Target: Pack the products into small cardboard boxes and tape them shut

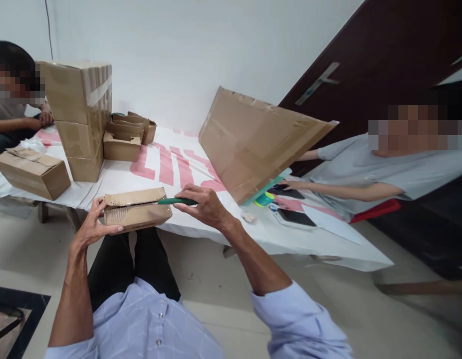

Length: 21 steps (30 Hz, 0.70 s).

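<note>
My left hand (92, 222) is closed around the left end of a small cardboard box (141, 215), thumb along its near side and fingers at the far corner. The box is held at the table's front edge, above my lap. A dark slit runs along the seam between its top flaps. My right hand (206, 205) grips a green-handled knife (174, 201), which points left. Its front end lies at the slit, and the blade is mostly hidden there.
On the cloth-covered table (171, 174), stacked cartons (83, 149), open small boxes (122, 144) and another box (32, 172) stand left. A large cardboard sheet (261, 139) leans at the right, near a tape roll (264, 199) and a tablet (296, 217). People sit at both ends.
</note>
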Available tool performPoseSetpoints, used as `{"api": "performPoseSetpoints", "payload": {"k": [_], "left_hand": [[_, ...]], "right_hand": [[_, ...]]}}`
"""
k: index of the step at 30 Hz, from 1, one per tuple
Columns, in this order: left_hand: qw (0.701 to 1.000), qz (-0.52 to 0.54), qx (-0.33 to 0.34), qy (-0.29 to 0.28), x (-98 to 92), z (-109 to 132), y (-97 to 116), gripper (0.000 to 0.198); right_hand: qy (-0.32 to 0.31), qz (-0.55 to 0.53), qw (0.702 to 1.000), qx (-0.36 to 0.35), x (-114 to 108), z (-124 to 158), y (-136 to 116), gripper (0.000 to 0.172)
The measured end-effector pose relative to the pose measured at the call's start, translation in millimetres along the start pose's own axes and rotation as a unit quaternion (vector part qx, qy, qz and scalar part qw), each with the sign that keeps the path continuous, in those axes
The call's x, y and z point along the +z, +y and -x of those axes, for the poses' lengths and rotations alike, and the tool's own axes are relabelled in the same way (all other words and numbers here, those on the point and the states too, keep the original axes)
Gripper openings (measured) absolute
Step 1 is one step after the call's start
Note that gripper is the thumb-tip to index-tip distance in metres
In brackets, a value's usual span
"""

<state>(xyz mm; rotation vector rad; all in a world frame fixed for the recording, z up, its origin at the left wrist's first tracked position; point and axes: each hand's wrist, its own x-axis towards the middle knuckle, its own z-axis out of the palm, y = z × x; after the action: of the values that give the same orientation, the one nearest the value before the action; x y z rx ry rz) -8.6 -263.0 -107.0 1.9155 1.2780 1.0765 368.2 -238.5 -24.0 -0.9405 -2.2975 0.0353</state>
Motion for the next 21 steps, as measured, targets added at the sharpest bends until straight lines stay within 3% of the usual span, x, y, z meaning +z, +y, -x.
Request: {"api": "performPoseSetpoints", "payload": {"k": [8, 10, 13, 15, 17, 21], "left_hand": [[1.0, -0.006, 0.006, -0.002, 0.4, 1.1, -3.6, 0.075], [1.0, -0.005, 0.009, 0.001, 0.3, 1.2, -5.4, 0.075], [1.0, -0.001, 0.012, 0.004, 0.6, 1.3, -7.8, 0.077], [1.0, -0.001, 0.011, 0.005, 1.0, 1.5, -9.1, 0.079], [1.0, 0.0, 0.008, 0.008, 1.4, 1.9, -9.9, 0.08], [1.0, 0.002, -0.001, 0.005, 0.3, 3.2, -9.8, 0.081]], "right_hand": [[-0.112, 0.141, 0.984, 0.006, -17.3, -3.3, 13.1, 0.026], [-0.108, 0.16, 0.981, 0.022, -31.1, 1.2, 23.8, 0.026], [-0.052, 0.163, 0.983, 0.074, -45.0, 13.3, 45.2, 0.027], [-0.007, 0.134, 0.985, 0.109, -38.2, 22.9, 58.3, 0.028], [0.023, 0.083, 0.986, 0.14, -17.8, 30.9, 66.4, 0.031], [0.106, -0.032, 0.972, 0.205, 22.5, 35.7, 60.8, 0.039]]}}
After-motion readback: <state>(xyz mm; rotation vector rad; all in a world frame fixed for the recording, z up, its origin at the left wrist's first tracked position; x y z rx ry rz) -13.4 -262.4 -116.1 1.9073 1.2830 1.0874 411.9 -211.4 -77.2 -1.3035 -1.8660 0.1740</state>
